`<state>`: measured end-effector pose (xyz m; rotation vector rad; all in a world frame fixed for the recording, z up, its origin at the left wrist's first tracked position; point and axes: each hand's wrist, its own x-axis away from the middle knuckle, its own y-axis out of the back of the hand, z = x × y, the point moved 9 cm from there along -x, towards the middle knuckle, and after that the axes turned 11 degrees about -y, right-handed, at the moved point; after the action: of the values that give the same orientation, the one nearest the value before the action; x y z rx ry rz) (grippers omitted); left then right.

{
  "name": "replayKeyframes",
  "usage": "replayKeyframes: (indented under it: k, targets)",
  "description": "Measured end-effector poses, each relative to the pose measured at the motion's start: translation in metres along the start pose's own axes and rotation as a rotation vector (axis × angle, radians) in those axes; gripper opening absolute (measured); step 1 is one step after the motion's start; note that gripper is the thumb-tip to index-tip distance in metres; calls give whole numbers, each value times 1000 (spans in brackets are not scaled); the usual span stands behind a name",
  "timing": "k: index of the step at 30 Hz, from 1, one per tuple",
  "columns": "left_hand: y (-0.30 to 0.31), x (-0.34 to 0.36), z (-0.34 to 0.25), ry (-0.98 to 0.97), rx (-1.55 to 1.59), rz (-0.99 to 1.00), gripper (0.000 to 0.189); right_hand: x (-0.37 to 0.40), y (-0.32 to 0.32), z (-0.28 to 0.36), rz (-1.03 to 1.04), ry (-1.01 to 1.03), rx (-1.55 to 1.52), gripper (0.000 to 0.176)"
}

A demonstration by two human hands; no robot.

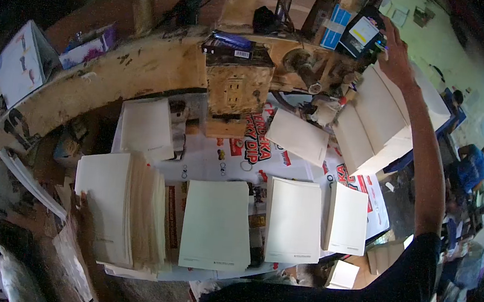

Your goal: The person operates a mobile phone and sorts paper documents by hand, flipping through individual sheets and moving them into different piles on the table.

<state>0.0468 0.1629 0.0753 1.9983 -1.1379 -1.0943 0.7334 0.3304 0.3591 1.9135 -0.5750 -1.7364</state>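
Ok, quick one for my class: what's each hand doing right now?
Left hand: fingers at the left paper stack; open or closed cannot be told.
Right hand: fingers at the dark labelled item; grip unclear.

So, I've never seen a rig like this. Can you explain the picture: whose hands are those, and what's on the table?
There is no machine here: a person works with two bare hands. The single picture comes from a camera on their head, looking forward and down.

A white sheet with red lettering covers much of the work surface. On it stand several pale stacks of paper, including a greenish one near the middle.

The left hand is at the outer edge of the thick stack on the left. The right hand reaches far up, beside a dark package with a yellow label. I can't tell whether either hand grips anything.
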Motion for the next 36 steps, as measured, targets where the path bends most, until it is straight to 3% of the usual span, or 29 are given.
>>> replayKeyframes:
  k: [3, 4, 5, 7, 11, 14, 17, 23, 30, 35, 36]
  targets:
    - [-2, -3, -2, -4, -1, -6, 61, 22, -9, 25, -77, 167, 57, 97]
    - [-2, -3, -2, -4, 1, -7, 61, 47, 11, 82, 74, 116, 107, 81]
    - [-1, -4, -3, -6, 2, -10, 61, 75, 2, 108, -3, 144, -191, 82]
    - [-2, -4, -3, -3, 2, -10, 61, 172, -24, 187, 571, 31, -643, 56]
    - [-1, -3, -1, -2, -2, -10, 60, 357, 23, 344, 1476, 221, -1360, 65]
    - [-2, 2, -1, -6, -10, -12, 60, 433, 52, 392, 1806, 118, -1532, 80]
    - [1, -2, -1, -9, -12, -18, 60, 445, 53, 400, 1782, 80, -1724, 71]
    - [1, -2, -1, -18, -11, -10, 60, 445, 52, 376, 1698, 61, -1783, 57]
    - [0, -2, 5, -22, -16, -13, 59, 433, 63, 380, 1508, 146, -1810, 58]
    - [-2, -3, 8, -23, -10, -16, 59, 410, 54, 337, 1922, 239, -1213, 52]
    - [-2, -3, 8, -25, -7, -16, 59, 375, 46, 317, 1512, 247, -1352, 47]
